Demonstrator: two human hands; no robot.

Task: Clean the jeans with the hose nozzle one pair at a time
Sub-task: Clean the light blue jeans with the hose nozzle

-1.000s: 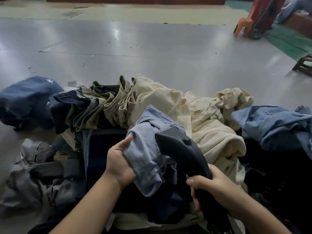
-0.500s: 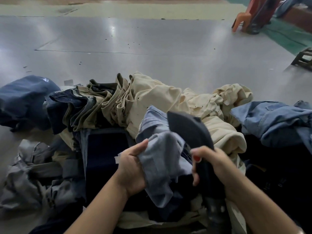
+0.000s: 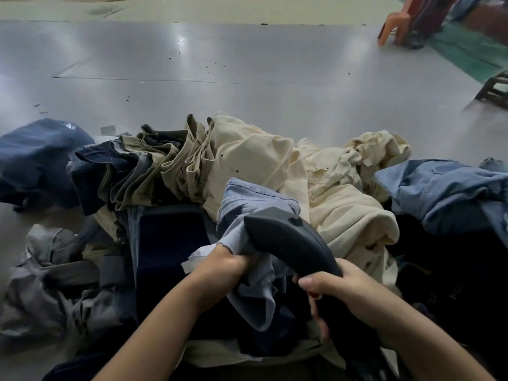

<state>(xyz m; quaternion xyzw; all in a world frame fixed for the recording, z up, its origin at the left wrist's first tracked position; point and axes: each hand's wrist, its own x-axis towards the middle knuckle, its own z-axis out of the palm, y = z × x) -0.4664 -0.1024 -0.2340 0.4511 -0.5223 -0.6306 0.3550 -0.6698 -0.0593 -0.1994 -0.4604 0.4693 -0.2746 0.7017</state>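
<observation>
My left hand clutches the pale blue denim jeans, my right hand grips the dark curved plastic hose nozzle against them; next, sweep along the fabric

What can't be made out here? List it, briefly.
- Head view: the hose nozzle mouth faces away, pressed into the light blue jeans; any spray is hidden.
- Its hose runs off the bottom edge.
- Left hand fingers are buried in the jeans.
- Orange chair is cut by the top edge.
</observation>
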